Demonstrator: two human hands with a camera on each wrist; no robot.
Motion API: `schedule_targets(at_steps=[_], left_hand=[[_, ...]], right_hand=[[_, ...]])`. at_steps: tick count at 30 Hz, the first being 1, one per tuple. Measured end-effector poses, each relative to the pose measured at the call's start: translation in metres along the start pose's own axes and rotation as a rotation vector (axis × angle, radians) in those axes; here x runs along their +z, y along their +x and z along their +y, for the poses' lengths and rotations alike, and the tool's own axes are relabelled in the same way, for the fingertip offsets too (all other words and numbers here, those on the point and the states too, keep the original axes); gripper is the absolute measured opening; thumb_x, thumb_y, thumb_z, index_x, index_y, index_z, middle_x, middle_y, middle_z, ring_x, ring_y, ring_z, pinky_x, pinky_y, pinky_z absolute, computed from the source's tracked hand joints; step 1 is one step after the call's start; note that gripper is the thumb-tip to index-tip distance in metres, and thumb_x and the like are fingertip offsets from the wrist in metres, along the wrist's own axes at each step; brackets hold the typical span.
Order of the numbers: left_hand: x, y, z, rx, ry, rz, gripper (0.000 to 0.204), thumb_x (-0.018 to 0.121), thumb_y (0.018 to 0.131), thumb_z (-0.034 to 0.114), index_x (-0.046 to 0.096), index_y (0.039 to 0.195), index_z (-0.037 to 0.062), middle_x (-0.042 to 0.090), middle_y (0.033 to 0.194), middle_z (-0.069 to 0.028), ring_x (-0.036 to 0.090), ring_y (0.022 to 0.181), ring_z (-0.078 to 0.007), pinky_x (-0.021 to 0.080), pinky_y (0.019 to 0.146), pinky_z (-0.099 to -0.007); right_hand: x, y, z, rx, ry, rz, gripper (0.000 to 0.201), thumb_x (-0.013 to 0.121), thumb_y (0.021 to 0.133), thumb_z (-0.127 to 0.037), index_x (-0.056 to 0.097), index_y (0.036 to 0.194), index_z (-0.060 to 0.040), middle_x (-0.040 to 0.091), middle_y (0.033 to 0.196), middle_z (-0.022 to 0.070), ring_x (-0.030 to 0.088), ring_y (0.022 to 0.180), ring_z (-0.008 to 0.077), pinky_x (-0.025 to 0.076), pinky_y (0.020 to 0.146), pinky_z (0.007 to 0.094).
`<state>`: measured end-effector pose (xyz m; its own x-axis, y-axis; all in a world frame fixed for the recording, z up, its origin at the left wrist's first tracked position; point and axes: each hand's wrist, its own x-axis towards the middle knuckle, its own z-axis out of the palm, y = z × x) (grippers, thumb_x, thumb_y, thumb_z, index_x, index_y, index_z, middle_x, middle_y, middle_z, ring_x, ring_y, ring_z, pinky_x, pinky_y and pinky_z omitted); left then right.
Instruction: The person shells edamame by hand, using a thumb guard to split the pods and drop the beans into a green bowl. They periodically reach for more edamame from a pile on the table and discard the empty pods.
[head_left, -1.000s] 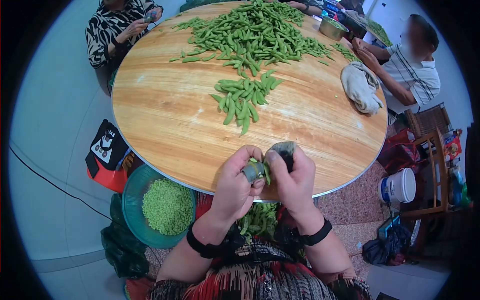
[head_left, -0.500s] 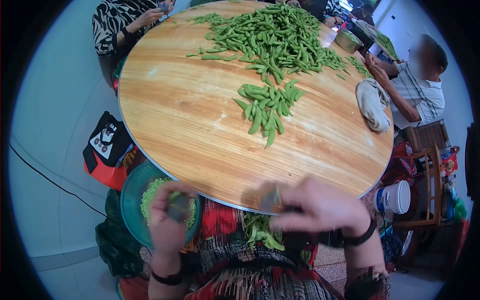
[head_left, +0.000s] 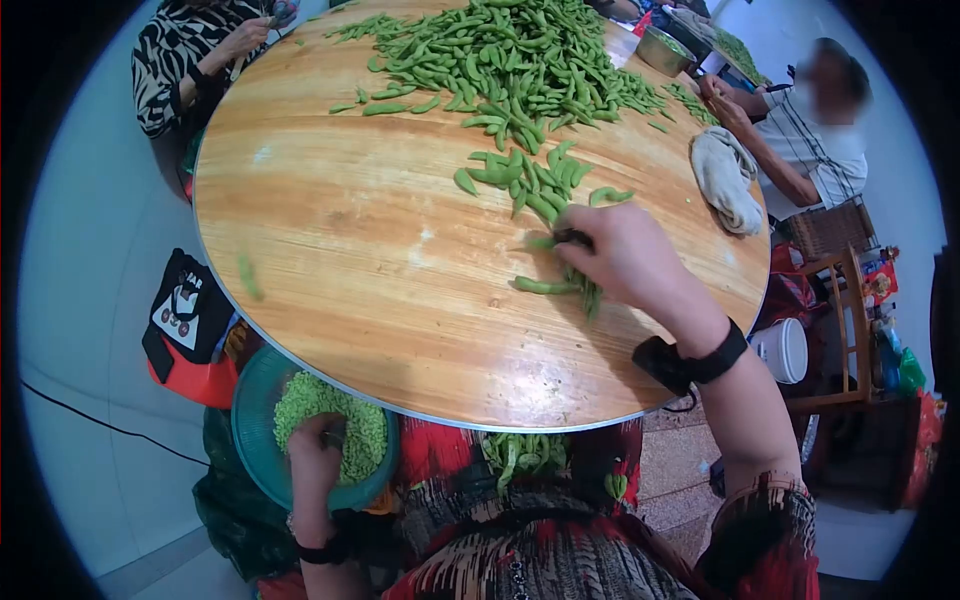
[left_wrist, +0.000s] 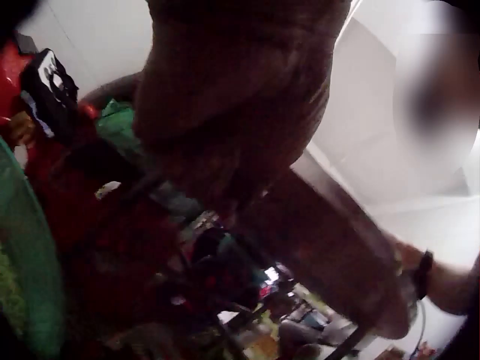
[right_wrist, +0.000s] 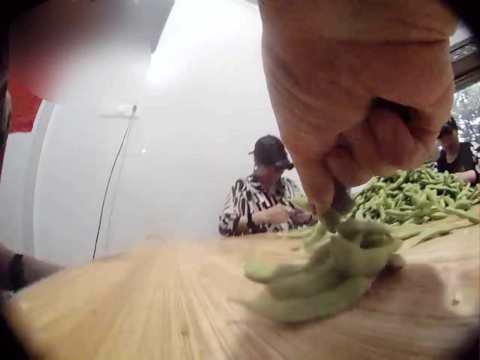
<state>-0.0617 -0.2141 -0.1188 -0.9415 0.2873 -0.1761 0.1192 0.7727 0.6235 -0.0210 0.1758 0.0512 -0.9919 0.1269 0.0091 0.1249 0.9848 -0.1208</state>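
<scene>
Evidently, the right hand [head_left: 630, 250], at frame centre, has a curled grip pinching pods [right_wrist: 319, 283] by one end over the worktop [head_left: 330, 270]; outer ones could slip from so narrow a hold. At lower left, the left hand [head_left: 312, 460] is among shelled beans [head_left: 365, 430]; what its grip holds, I cannot tell, but anything stray could mix in.

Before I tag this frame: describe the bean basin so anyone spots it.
In the head view, find the big round wooden table and follow its near edge left. Just below that edge, the basin sits under the left hand. Unlike the dark plastic bag beside it, it's round, teal and holds pale green shelled beans.
</scene>
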Motion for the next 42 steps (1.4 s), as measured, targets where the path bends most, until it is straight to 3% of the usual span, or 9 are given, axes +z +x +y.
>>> schedule_targets(at_steps=[2, 6, 11, 20, 32, 36, 38, 41, 42], left_hand=[[-0.020, -0.001, 0.029, 0.027, -0.349, -0.143, 0.013, 0.056, 0.079, 0.001, 0.063, 0.089, -0.0017, 0.064, 0.086, -0.0131, 0.061, 0.081, -0.0222, 0.046, 0.073, -0.0324], [-0.068, 0.052, 0.044, 0.458, -0.461, 0.935, 0.027, 0.055, 0.085, 0.007, 0.056, 0.111, 0.0002, 0.061, 0.096, -0.0063, 0.057, 0.084, -0.0143, 0.045, 0.073, -0.0256], [-0.109, 0.108, 0.036, -0.031, -0.806, 0.509, 0.026, 0.050, 0.090, 0.013, 0.055, 0.113, 0.0026, 0.057, 0.094, -0.0003, 0.053, 0.077, -0.0068, 0.042, 0.061, -0.0189], [0.002, -0.032, 0.153, 0.830, -0.737, -0.267, 0.015, 0.067, 0.071, 0.008, 0.065, 0.086, 0.0064, 0.065, 0.080, -0.0100, 0.063, 0.069, -0.0211, 0.049, 0.061, -0.0297], [0.100, 0.089, -0.255, -0.507, -0.277, 0.241, 0.024, 0.057, 0.083, 0.006, 0.061, 0.105, -0.0004, 0.064, 0.101, -0.0130, 0.061, 0.087, -0.0184, 0.046, 0.079, -0.0285], [0.126, 0.116, -0.377, -0.434, 0.050, 0.445, 0.036, 0.058, 0.073, 0.007, 0.061, 0.109, 0.0083, 0.058, 0.107, -0.0196, 0.055, 0.100, -0.0345, 0.044, 0.087, -0.0386], [0.155, 0.127, -0.436, -0.504, -0.438, 0.369, 0.042, 0.056, 0.073, 0.006, 0.056, 0.114, 0.0070, 0.054, 0.114, -0.0210, 0.051, 0.104, -0.0381, 0.043, 0.089, -0.0420], [0.116, 0.134, -0.339, -0.673, 0.222, 0.163, 0.027, 0.048, 0.078, 0.008, 0.056, 0.103, -0.0001, 0.059, 0.097, -0.0226, 0.054, 0.093, -0.0404, 0.044, 0.080, -0.0465], [0.166, 0.121, -0.439, -0.348, 0.591, 0.105, 0.028, 0.049, 0.081, 0.011, 0.056, 0.105, -0.0016, 0.060, 0.097, -0.0222, 0.058, 0.086, -0.0374, 0.046, 0.072, -0.0443]], right_hand=[[-0.007, -0.009, 0.008, 0.121, 0.281, 0.164, 0.017, 0.063, 0.074, -0.021, 0.062, 0.085, -0.0080, 0.061, 0.070, 0.0163, 0.060, 0.067, 0.0341, 0.048, 0.060, 0.0415], [-0.020, -0.017, -0.007, 0.220, 0.094, 0.069, 0.029, 0.064, 0.076, -0.026, 0.058, 0.098, -0.0066, 0.061, 0.069, 0.0180, 0.060, 0.064, 0.0348, 0.046, 0.059, 0.0426], [0.010, -0.027, -0.030, 0.084, -0.007, 0.057, 0.027, 0.062, 0.079, -0.023, 0.055, 0.097, -0.0042, 0.060, 0.067, 0.0185, 0.059, 0.065, 0.0364, 0.046, 0.057, 0.0437], [0.014, -0.055, -0.027, 0.119, 0.103, 0.187, 0.017, 0.064, 0.078, -0.010, 0.058, 0.090, -0.0002, 0.056, 0.064, 0.0199, 0.056, 0.058, 0.0345, 0.042, 0.053, 0.0374], [0.066, -0.123, -0.017, 0.551, 0.819, 0.476, 0.014, 0.049, 0.090, -0.013, 0.055, 0.093, -0.0005, 0.044, 0.068, -0.0049, 0.038, 0.056, 0.0035, 0.030, 0.051, 0.0181], [0.060, -0.110, -0.029, 0.316, 0.530, 0.436, 0.021, 0.052, 0.089, -0.015, 0.058, 0.094, 0.0043, 0.060, 0.084, 0.0090, 0.053, 0.070, 0.0168, 0.044, 0.065, 0.0318], [0.070, -0.105, -0.022, 0.241, 0.587, 0.432, 0.035, 0.045, 0.092, -0.013, 0.038, 0.059, -0.0055, 0.035, 0.048, 0.0014, 0.028, 0.043, 0.0101, 0.023, 0.045, 0.0250], [0.070, -0.110, -0.029, 0.408, 0.693, 0.487, 0.017, 0.049, 0.091, -0.014, 0.047, 0.079, -0.0018, 0.035, 0.060, -0.0006, 0.027, 0.048, 0.0071, 0.029, 0.050, 0.0237], [0.070, -0.106, -0.039, 0.457, 0.821, 0.469, 0.012, 0.048, 0.087, -0.012, 0.051, 0.085, -0.0014, 0.048, 0.076, 0.0020, 0.045, 0.069, 0.0106, 0.037, 0.063, 0.0249]])
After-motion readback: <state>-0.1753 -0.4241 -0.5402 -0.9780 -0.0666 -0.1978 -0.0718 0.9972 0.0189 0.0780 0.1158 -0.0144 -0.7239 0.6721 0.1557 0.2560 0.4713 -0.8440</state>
